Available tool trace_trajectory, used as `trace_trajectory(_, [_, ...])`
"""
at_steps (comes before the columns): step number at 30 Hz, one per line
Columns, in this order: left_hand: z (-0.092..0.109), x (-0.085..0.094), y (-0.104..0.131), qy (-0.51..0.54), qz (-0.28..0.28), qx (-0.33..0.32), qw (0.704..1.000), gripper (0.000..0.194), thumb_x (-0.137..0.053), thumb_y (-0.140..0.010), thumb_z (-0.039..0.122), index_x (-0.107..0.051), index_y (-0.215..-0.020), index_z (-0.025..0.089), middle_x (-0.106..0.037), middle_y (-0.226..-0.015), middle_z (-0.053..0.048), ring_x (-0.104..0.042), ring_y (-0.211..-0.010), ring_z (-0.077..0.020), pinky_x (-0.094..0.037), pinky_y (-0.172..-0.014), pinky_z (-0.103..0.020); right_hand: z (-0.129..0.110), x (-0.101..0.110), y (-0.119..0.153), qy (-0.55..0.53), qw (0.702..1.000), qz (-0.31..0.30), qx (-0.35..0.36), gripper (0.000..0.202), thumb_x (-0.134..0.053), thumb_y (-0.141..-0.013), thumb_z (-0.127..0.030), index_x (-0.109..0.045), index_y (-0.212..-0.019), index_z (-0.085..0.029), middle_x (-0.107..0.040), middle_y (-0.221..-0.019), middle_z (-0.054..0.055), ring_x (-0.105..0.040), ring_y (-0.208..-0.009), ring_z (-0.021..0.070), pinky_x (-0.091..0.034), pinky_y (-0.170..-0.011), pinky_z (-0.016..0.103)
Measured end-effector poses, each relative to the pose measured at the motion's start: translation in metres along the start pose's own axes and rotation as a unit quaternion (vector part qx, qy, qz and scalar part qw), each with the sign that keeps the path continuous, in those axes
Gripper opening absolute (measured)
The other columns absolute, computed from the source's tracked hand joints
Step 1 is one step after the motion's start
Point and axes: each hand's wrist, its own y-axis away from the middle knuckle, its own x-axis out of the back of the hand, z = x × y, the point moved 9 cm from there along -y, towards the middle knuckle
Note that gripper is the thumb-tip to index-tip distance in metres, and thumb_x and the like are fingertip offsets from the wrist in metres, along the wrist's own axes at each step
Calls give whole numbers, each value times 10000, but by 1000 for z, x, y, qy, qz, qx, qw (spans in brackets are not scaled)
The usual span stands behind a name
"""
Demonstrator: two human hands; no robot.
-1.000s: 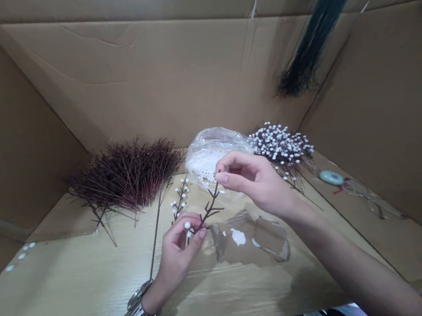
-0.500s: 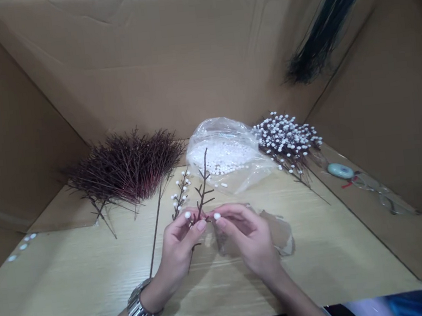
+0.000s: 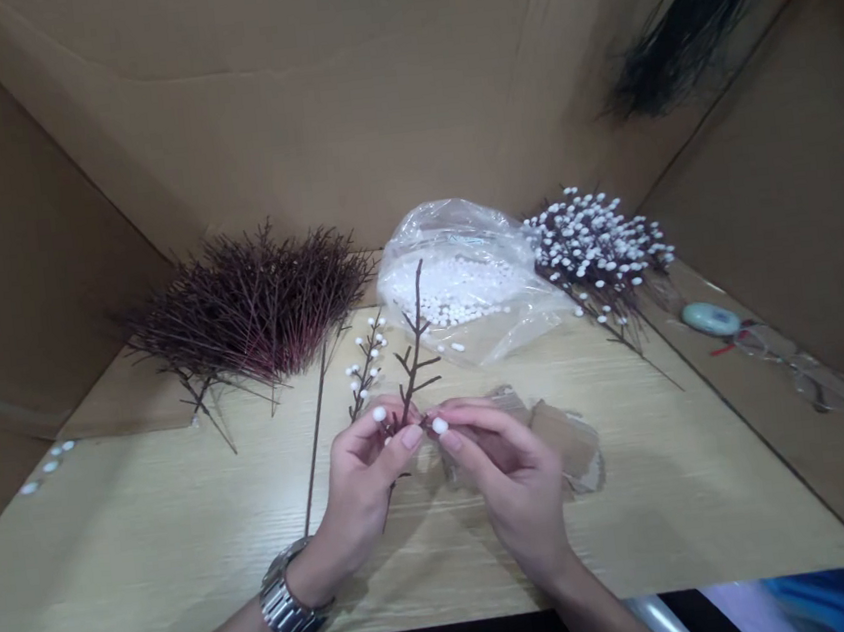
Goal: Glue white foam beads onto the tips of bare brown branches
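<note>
My left hand [image 3: 367, 468] pinches a dark brown artificial twig [image 3: 415, 357] that stands upright with short bare side shoots. One white bead [image 3: 379, 414] shows on a shoot by the left fingers. In my right hand [image 3: 509, 468], thumb and forefinger close on another white bead [image 3: 441, 425], right at the tip of a side shoot; whether the shoot is inside the bead I cannot tell. Just behind the left hand lies a twig with several white beads [image 3: 364, 367] on the table [image 3: 212, 549].
A heap of bare brown twigs [image 3: 255, 308] lies at the back left. A clear plastic bag of white beads [image 3: 464, 286] sits at the back middle, beaded twigs [image 3: 603, 247] to its right. Glasses [image 3: 820, 375], a pale green oval object [image 3: 710, 318] and torn cardboard [image 3: 567, 441] lie rightward.
The whole view has shifted, with the table things sitting slightly higher in it. Both hands keep their pinch, and the right-hand bead stays against the side shoot.
</note>
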Motion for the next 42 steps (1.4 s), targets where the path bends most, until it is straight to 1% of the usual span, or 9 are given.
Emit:
trace_trajectory(5, [5, -3, 0, -16, -13, -16, 1000, 54, -762, -908, 245, -734, -873, 215, -614, -908, 5, -567, -889, -149, -465, -815, -219, -5, 0, 2, 34, 999, -8, 42, 279, -708, -893, -82, -797, -1033, -307, -768, -1011, 22, -716, -982, 169, -606, -856, 287])
trace_trajectory(10, [10, -4, 1, -30, -21, -33, 999, 78, -737, -925, 220, -712, -851, 219, -585, -909, 10, -553, -892, -145, -465, -820, -212, -11, 0, 4, 59, 995, -12, 75, 340, -706, -883, -56, -793, -1067, -328, -760, -1026, 20, -716, -974, 174, -610, -825, 297])
trace_trajectory(24, [12, -4, 0, -75, -18, -52, 996, 79, -732, -921, 201, -705, -848, 215, -584, -924, -2, -557, -896, -158, -476, -817, -234, -8, 2, 5, 98, 992, -11, 77, 391, -705, -881, -51, -792, -1095, -366, -751, -1020, 9, -724, -922, 159, -606, -783, 288])
trace_trajectory(30, [11, -6, 1, -83, -16, -48, 995, 95, -734, -918, 208, -694, -831, 203, -587, -919, -10, -566, -897, -168, -475, -820, -249, -7, 1, 5, 100, 993, -11, 68, 344, -717, -877, -76, -795, -1078, -344, -761, -1021, 19, -724, -941, 175, -608, -799, 299])
trace_trajectory(33, [9, -6, 2, -93, -17, -33, 995, 85, -732, -920, 218, -686, -850, 202, -592, -911, -9, -565, -896, -169, -471, -830, -249, -10, 13, 1, 106, 993, 0, 52, 257, -698, -902, -132, -786, -1065, -310, -766, -1014, 31, -723, -967, 192, -607, -810, 313])
trace_trajectory(37, [6, -2, 1, -85, -4, -15, 996, 103, -742, -910, 230, -673, -839, 203, -581, -890, 0, -556, -871, -157, -462, -800, -222, -9, 58, -25, 180, 983, 48, 2, 68, -717, -901, -245, -759, -954, -248, -760, -902, 23, -722, -828, 179, -589, -743, 299])
trace_trajectory(38, [5, -1, 1, -79, -2, -12, 997, 115, -744, -907, 232, -666, -829, 202, -578, -886, 2, -554, -867, -155, -461, -793, -218, -7, 68, -36, 212, 976, 41, -4, 50, -731, -889, -266, -749, -926, -237, -758, -877, 22, -715, -809, 179, -581, -745, 302])
trace_trajectory(39, [4, 0, 1, -74, 0, -9, 997, 125, -746, -904, 232, -660, -820, 201, -576, -884, 2, -554, -865, -154, -460, -789, -216, -5, 72, -50, 252, 968, 12, -2, 61, -726, -891, -282, -745, -907, -227, -758, -874, 27, -707, -814, 185, -571, -754, 310])
trace_trajectory(42, [2, -1, 1, -63, -3, -3, 998, 146, -756, -892, 233, -650, -798, 198, -576, -875, 1, -555, -864, -157, -460, -796, -221, 11, 63, -89, 368, 919, -139, 17, 122, -647, -932, -264, -754, -945, -209, -774, -956, 53, -699, -868, 198, -543, -806, 333])
